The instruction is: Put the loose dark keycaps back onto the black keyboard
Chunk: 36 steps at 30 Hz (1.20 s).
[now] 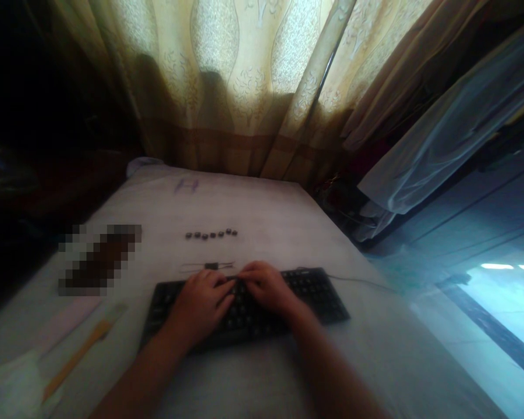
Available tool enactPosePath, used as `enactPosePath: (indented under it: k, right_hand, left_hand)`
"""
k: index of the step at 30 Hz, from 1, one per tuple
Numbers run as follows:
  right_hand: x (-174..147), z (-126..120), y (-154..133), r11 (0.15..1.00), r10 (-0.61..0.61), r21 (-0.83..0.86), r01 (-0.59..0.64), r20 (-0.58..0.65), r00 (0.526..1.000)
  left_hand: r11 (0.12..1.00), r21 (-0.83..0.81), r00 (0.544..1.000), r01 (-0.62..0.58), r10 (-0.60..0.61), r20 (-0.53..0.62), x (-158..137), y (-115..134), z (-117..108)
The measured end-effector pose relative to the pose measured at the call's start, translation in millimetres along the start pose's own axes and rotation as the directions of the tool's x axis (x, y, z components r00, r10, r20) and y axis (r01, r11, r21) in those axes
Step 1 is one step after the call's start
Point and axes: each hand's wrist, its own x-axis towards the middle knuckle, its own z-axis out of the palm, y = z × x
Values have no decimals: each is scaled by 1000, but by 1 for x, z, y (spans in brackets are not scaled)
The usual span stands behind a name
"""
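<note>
Two bare hands rest on a black rectangular plastic computer keyboard [248, 302], which lies flat near the middle of the white cloth-covered tabletop [266, 209]. Left hand [201, 302]: palm down over the centre-left keys, fingers curled loosely and touching the upper key rows. Right hand [268, 286]: palm down just beside it, fingers bent narrow over the top rows near the keyboard's far edge. Fingertips of the two hands meet or nearly meet; motion blur prevents telling which. Whether either hand pinches anything: cannot tell.

Keyboard is angled slightly, right end farther from the person. A thin dark cable [358, 280] runs off its far right corner across the cloth.

Just beyond the keyboard, near the fingertips: a small dark piece with thin wire arms [209, 266], lying flat, apart from the keys. Farther back: a short curved row of small dark round pieces [211, 234], seven or so, close to one another, well apart from the hands.

Left of the keyboard: an orange flat stick-like tool [76, 355] lying diagonally, beside a pale pink flat sheet [70, 323]. A pale folded cloth [9, 390] sits at the near left corner.

Behind the tabletop hangs a cream patterned curtain [253, 75], backlit.
</note>
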Motion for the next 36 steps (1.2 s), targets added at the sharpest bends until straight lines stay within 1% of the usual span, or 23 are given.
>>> enactPosePath:
  k: [11, 16, 21, 26, 31, 36]
  right_hand:
    - [2, -1, -1, 999, 10, 33, -10, -3, 1000]
    - [2, 1, 3, 998, 12, 60, -10, -25, 1000]
    - [2, 2, 8, 996, 13, 89, -10, -36, 999]
    - [1, 3, 6, 996, 14, 84, -9, -59, 998]
    - [2, 3, 3, 995, 33, 100, -27, -58, 998]
    - [13, -3, 6, 989, 86, 124, -83, -16, 996]
  left_hand:
    - [1000, -5, 1000, -3, 3, -3, 1, -1, 0]
    - [1000, -11, 1000, 8, -8, 3, 1, -1, 0]
    - [1000, -22, 1000, 8, -8, -14, 1, -2, 0]
    - [995, -98, 999, 26, -28, -23, 1, -11, 3]
    - [980, -198, 996, 38, -53, -72, 0, -21, 6]
    - [969, -243, 993, 41, -67, -102, -1, -22, 8]
